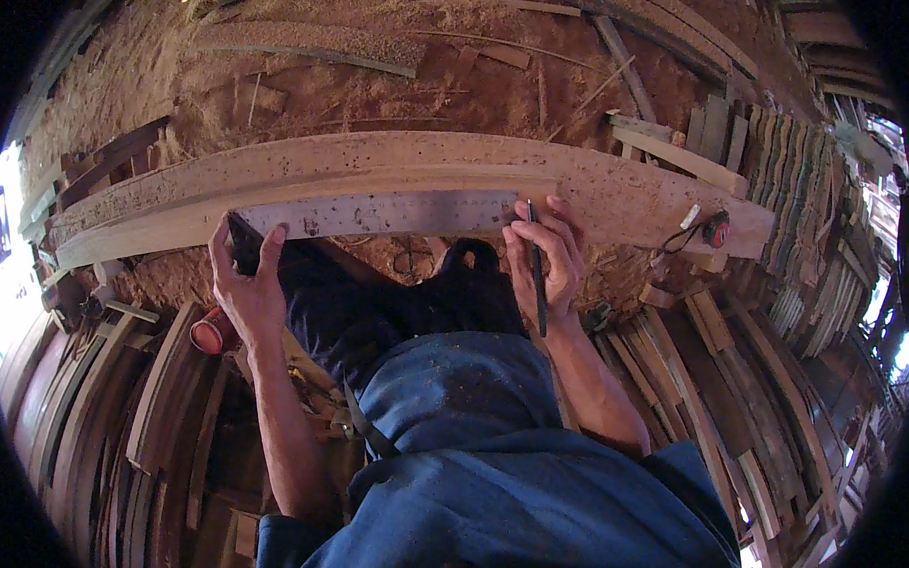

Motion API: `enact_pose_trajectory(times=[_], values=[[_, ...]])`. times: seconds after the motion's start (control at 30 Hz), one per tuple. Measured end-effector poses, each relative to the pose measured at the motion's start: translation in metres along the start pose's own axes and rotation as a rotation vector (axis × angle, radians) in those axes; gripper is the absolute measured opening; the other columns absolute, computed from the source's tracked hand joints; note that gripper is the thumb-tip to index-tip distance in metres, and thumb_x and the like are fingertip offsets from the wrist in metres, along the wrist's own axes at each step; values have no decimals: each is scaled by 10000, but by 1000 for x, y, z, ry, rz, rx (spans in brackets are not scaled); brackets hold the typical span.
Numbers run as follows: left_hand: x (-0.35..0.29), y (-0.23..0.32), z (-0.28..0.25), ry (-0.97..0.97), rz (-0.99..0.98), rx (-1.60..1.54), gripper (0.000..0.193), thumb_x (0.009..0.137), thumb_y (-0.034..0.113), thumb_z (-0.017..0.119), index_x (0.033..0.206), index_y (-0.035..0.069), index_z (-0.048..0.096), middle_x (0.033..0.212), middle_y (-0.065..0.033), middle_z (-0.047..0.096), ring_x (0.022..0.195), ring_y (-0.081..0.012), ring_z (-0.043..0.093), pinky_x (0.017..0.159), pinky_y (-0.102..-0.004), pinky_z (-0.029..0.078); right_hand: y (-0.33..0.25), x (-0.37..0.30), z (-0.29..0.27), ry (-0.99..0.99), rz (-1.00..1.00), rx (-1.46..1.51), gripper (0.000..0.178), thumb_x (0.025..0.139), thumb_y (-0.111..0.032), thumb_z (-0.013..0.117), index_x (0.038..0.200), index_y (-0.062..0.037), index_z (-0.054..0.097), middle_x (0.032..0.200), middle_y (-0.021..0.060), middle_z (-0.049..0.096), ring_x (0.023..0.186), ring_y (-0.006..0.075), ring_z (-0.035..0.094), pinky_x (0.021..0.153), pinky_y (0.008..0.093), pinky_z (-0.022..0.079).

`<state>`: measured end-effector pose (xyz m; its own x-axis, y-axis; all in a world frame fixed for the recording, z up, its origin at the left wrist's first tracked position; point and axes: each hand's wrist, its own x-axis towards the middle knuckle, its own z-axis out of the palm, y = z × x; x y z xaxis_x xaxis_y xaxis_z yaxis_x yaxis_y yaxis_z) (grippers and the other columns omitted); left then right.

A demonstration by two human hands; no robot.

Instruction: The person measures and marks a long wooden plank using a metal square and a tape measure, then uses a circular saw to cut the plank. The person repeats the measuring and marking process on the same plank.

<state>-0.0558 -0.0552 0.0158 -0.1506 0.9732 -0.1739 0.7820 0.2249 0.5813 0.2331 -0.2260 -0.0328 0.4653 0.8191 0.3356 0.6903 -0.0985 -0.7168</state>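
A steel try square point(402, 215) lies along a long wooden board point(370, 162) that runs across in front of me. Its dark stock point(244, 242) is at the left end, where my left hand point(249, 281) grips it between thumb and fingers. At the blade's right end, my right hand point(552, 256) holds a slim dark pencil point(539, 281), roughly upright between the fingers. The fingertips of that hand are at the blade's end and the board. Whether the pencil's tip touches the wood cannot be made out.
On the board's right end sits a small red-and-black round tool point(715, 230) with a dark cord. A red cylinder point(212, 333) is beside my left forearm. Stacked planks point(169, 414) flank me on both sides. Sawdust and offcuts point(316, 48) cover the ground beyond.
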Motion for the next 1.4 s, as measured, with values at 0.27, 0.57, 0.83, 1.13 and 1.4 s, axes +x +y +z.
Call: enact_pose_trajectory(times=[0.27,0.57,0.83,1.13,1.4], values=[[-1,6,-3,16,22,58,715,835,391,870,1373,18,583,1273,-201,690,1215,-293,633,1078,-417,448,2,-1,0,-6,-10,8,308,815,1,817,1077,-131,721,1150,50,761,1271,302,576,1099,426,427],[2,-2,0,41,79,79,728,832,415,868,1367,13,583,1285,-204,669,1215,-316,618,1072,-429,446,3,-4,1,9,15,23,285,807,4,820,1042,-134,736,1163,48,762,1280,304,576,1091,422,438],[3,-1,0,-7,20,-16,737,824,422,876,1357,11,577,1270,-193,669,1196,-311,616,1070,-422,440,3,-6,3,25,33,38,284,805,10,816,1039,-130,736,1148,51,768,1271,294,590,1099,413,434],[3,-1,-1,-12,9,3,759,815,424,880,1372,16,563,1313,-210,649,1237,-321,601,1083,-437,433,2,-5,2,23,31,14,280,802,12,818,1027,-134,738,1137,48,775,1261,284,598,1105,412,412],[5,-6,0,-29,7,-40,753,819,414,878,1372,13,561,1320,-211,638,1237,-325,594,1092,-443,428,2,-4,2,20,15,13,286,796,20,820,1018,-139,739,1136,47,774,1278,282,584,1106,413,414]])
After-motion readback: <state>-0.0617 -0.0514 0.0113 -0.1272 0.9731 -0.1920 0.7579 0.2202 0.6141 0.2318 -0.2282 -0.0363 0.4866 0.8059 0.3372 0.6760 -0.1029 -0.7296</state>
